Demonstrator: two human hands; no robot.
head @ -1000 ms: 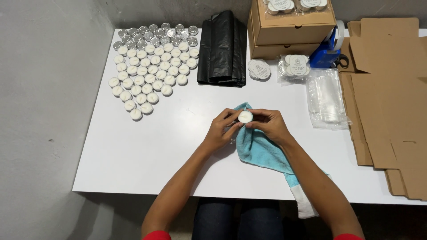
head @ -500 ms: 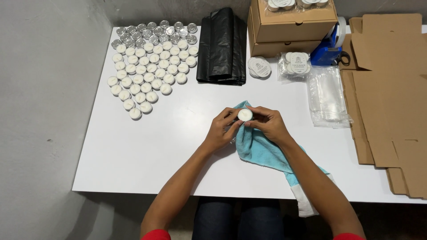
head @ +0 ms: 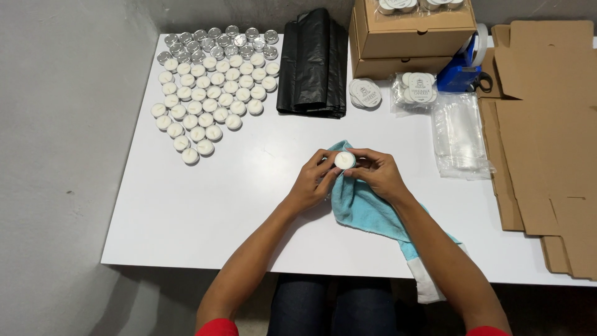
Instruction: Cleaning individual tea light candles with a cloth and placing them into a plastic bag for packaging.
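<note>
Both hands closed on one white tealight over a blue cloth.

Left hand (head: 314,183) and right hand (head: 379,175) pinch the tealight (head: 344,160) between fingertips, cloth (head: 367,208) bunched beneath, apparently for wiping. Far left of it: tealight rows (head: 211,81). Beyond it: black bags (head: 313,62), round white labels (head: 365,93), brown boxes (head: 410,34). Right: clear sleeves (head: 459,134), flat cardboard (head: 547,137) on the surface (head: 205,205).

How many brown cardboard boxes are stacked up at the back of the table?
2 closed brown cardboard boxes: the upper box sits on the lower box, at the white table's far edge, right of the folded black plastic bags. Flat unfolded cardboard sheets lie far right; more may be out of view.
</note>
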